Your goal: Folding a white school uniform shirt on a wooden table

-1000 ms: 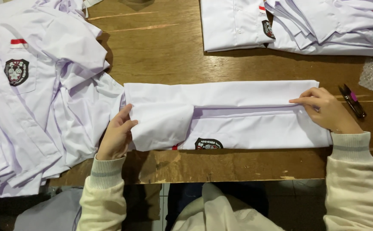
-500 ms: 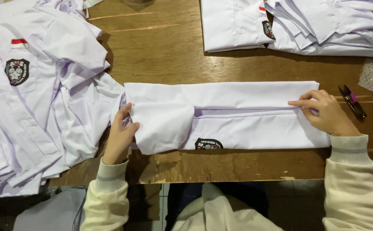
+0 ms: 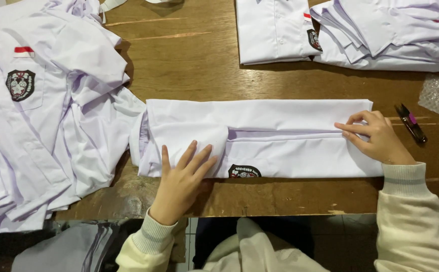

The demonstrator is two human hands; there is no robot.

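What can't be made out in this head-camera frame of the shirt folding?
- Crest on the folded white shirt: lower half tucked under the bottom fold.
- Shirt cloth beneath the left hand, lying flat, and beneath the right hand pressing the end.
- Loose shirt pile: cut off by the left edge.
- Folded shirt stack: cut off by the top edge.
- Small dark tool: too small to identify.

The single head-worn camera looks almost straight down on the wooden table (image 3: 199,75). It sits close, taking in the table's near edge.
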